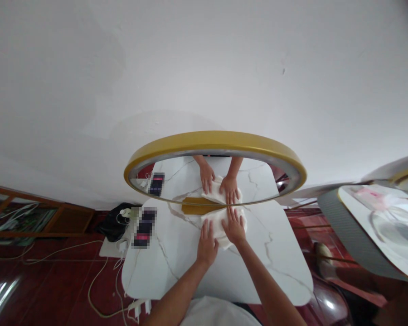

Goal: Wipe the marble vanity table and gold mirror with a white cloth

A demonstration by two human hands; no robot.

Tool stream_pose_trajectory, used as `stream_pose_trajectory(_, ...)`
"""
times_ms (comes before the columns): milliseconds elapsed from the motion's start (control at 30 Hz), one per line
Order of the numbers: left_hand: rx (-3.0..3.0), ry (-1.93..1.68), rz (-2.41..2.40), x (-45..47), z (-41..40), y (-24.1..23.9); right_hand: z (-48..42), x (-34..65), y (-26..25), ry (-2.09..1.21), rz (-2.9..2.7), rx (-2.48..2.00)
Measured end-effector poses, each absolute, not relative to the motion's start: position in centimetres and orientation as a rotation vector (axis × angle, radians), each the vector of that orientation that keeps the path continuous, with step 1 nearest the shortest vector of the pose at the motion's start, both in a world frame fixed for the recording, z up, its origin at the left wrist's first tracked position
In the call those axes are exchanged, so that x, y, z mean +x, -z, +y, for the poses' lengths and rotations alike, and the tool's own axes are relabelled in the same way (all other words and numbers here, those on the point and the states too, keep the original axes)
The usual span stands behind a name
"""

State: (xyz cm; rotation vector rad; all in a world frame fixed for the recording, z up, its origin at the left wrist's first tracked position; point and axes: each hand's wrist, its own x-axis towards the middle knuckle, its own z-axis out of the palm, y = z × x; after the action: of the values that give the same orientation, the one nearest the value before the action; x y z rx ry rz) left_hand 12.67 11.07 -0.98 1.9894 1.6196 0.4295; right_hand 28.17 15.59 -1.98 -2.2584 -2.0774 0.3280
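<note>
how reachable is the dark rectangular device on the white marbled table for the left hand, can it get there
Probably yes: nothing visible stands between the left hand, touching the bunched white cloth, and the dark rectangular device.

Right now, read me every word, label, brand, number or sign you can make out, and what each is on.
There is no text I can read.
Phone-like device on the table: pixelated, unreadable.
Its reflection in the mirror: likewise pixelated.
White cloth: no lettering visible.
Pink item at right: too blurred to tell.
</note>
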Motion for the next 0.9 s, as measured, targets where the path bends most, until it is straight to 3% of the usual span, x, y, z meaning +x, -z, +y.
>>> stream_pose_trajectory(500,1.782,-0.419,1.630,15.5,7.8,1.5,19.1,30.5,3.6,-0.344,-2.333,-1.915)
stream_pose_trajectory(900,1.920,-0.365,1.653,11.5,12.1,0.6,11.9,27.4,1.3,-0.176,-1.741,-2.287)
